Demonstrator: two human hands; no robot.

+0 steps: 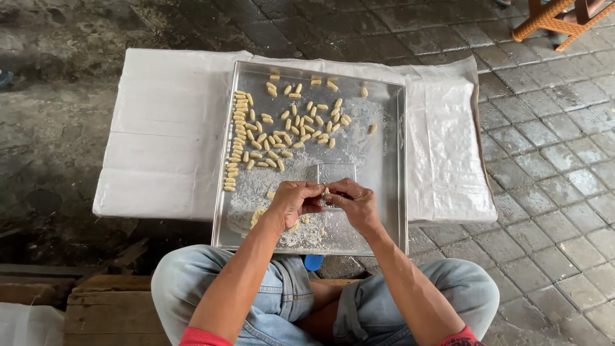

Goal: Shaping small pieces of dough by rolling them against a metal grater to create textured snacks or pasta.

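Both the left hand [291, 200] and right hand [354, 200] pinch their fingers together on a small pale dough piece [325, 191] over the near part of a floured square metal tray [384, 160]. Rolled pale dough pellets [282, 128] lie at its far left. The tray rests on a white-covered counter [166, 128] over grey paving [551, 160].

No packages, labels, signs or screens showed anywhere in this view.
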